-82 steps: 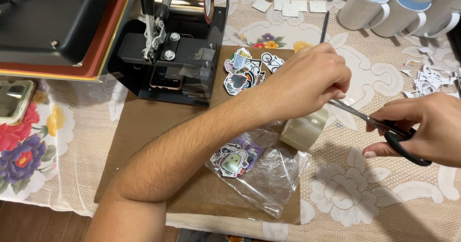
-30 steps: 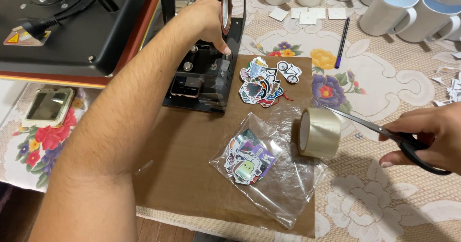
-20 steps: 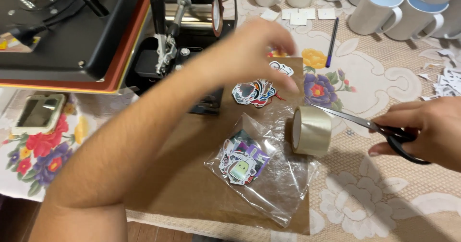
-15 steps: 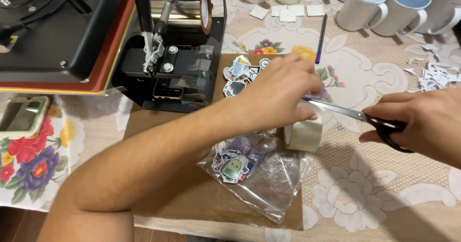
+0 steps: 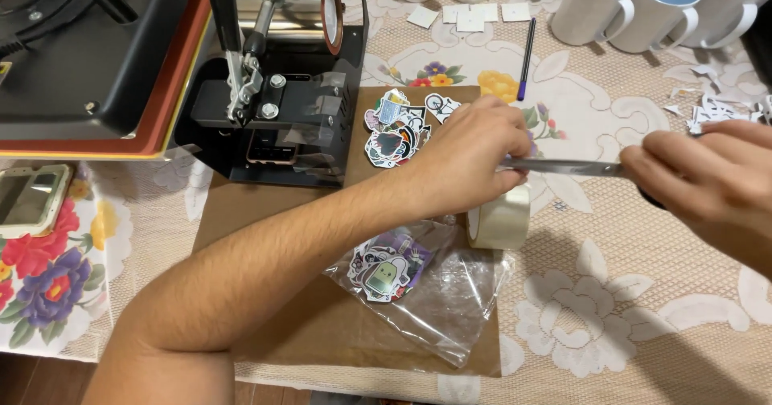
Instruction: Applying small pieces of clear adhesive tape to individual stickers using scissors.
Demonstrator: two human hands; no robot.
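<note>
My left hand (image 5: 470, 160) reaches across the brown paper sheet (image 5: 265, 308) and rests on top of a roll of clear tape (image 5: 500, 218), fingers curled at the tape's edge. My right hand (image 5: 708, 184) grips a pair of scissors (image 5: 563, 167), whose blades point left and meet my left fingertips just above the roll. A clear plastic bag (image 5: 434, 288) with stickers (image 5: 386, 268) inside lies below the roll. A loose pile of stickers (image 5: 398, 127) sits above my left hand.
A black mug heat press (image 5: 281, 91) stands at the upper left beside a flat press (image 5: 88, 59). White mugs (image 5: 595, 11) line the back edge. A pen (image 5: 526, 47), small white squares (image 5: 474, 12), paper scraps (image 5: 724, 103) and a phone (image 5: 28, 200) lie on the lace cloth.
My left hand went up to the heat press, then came back down onto the tape roll. The scissors in my right hand moved left to meet it.
</note>
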